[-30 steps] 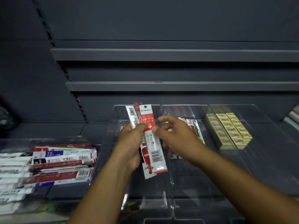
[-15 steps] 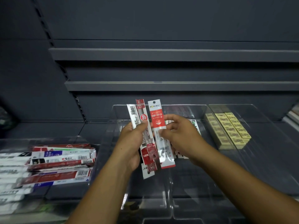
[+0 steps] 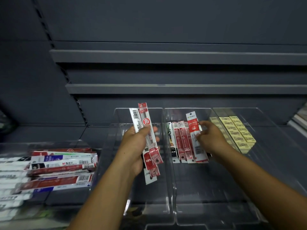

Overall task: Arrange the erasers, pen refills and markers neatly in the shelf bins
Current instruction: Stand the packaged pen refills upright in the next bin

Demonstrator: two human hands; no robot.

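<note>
My left hand grips a small bunch of red and white pen refill packets, held upright over the left clear bin. My right hand holds one red and white refill packet at its right edge, in the middle clear bin. That packet lies against the right side of a row of refill packets lined up in the same bin. Yellow erasers sit in neat rows in the right clear bin.
A loose pile of red, white and blue refill packets lies in a clear bin at the left. More white packets spread past it at the left edge. Dark grey shelf ledges run across the wall behind the bins.
My right hand pulled one packet off the bunch in my left hand and carried it right and down to the row in the middle bin. My left hand stayed put.
</note>
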